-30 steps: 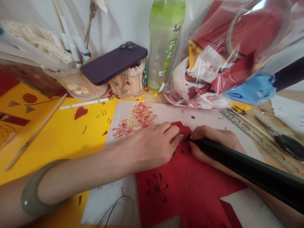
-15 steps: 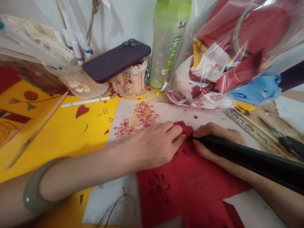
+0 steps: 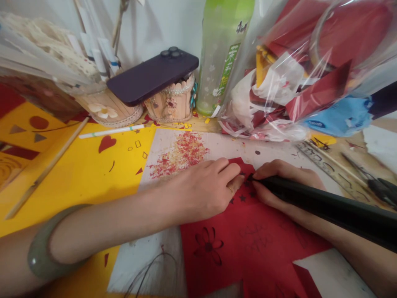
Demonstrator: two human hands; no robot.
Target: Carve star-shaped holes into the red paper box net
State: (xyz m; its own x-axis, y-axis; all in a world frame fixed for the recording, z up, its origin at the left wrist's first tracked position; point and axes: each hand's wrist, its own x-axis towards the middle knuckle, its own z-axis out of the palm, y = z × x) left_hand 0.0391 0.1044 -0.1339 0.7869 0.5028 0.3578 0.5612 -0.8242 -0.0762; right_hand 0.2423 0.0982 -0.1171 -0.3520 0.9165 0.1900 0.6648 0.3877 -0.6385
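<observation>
A sheet of red paper (image 3: 229, 244) with a cut-out flower and several small star cut-outs lies in front of me. My left hand (image 3: 214, 186), with a ring on one finger, presses curled fingers onto the upper part of this paper; its fingertips are partly hidden. Just to the right, my right hand (image 3: 285, 182) is closed around a long black tapered tool (image 3: 316, 203). The tool's tip meets the red paper near the stars, close to my left fingers. I cannot make out the tool's exact kind.
Yellow paper (image 3: 83, 178) and a white sheet (image 3: 142, 260) with red and yellow scraps lie underneath. A phone (image 3: 155, 76) rests on craft-stick cups. Behind stand a green bottle (image 3: 223, 62) and a plastic bag (image 3: 297, 87). A ruler (image 3: 328, 169) and scissors (image 3: 378, 186) lie right.
The view has shifted slightly. Both hands stay in nearly the same place on the red paper, with the black tool's tip still among the stars.
</observation>
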